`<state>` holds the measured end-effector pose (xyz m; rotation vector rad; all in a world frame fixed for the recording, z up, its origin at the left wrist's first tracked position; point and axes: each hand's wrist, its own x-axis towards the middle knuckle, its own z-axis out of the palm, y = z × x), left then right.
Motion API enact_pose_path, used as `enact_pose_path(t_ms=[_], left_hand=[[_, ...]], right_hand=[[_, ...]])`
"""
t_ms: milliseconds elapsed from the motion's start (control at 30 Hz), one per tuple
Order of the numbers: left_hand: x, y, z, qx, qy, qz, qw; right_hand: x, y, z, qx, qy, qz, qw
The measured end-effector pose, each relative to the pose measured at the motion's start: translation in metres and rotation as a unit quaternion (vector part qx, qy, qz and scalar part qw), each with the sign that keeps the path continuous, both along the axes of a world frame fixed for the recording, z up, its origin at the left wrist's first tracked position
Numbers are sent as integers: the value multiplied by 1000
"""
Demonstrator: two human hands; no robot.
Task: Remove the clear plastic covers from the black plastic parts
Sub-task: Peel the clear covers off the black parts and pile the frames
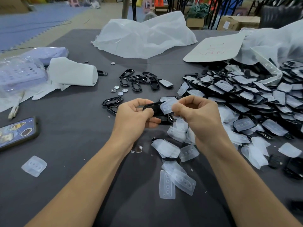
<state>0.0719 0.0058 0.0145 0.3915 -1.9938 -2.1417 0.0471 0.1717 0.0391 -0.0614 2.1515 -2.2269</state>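
The left grip (134,115) is curled around one black plastic part (150,106), thumb on top and fingers underneath. It holds the part clear of the surface (73,128) at the centre of the view, which steadies it against a pull. The right grip (196,112) pinches the clear plastic cover (167,106) between thumb and forefinger at the part's right end. The cover tilts up and away from the black edge, so it looks partly peeled, though the fingers hide whether any corner is attached. The layout suggests a sorting order. A heap of covered parts (246,92) spills from a bag on the right, within easy reach of the right grip. The removed covers (177,182) lie scattered just below and in front of the hands, probably where they fall when let go. The bare black frames (136,80) lie further back, to the left of the heap and well apart from it, which keeps finished pieces from mixing with unfinished ones. The heap is much larger than the group of bare frames, so most of the work seems to remain.
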Motion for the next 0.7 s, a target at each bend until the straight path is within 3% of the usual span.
enact_pose_path(t_ms=[333, 567, 700], left_hand=[[-5, 8, -6, 39, 10, -20, 999], [-1, 11, -4, 57, 36, -117, 991], [-1, 11, -1, 96, 18, -131, 987]], right_hand=[[-3, -8, -1, -90, -62, 44, 993], [-6, -13, -12, 34, 4, 6, 999], [-8, -9, -10, 22, -11, 3, 1000]])
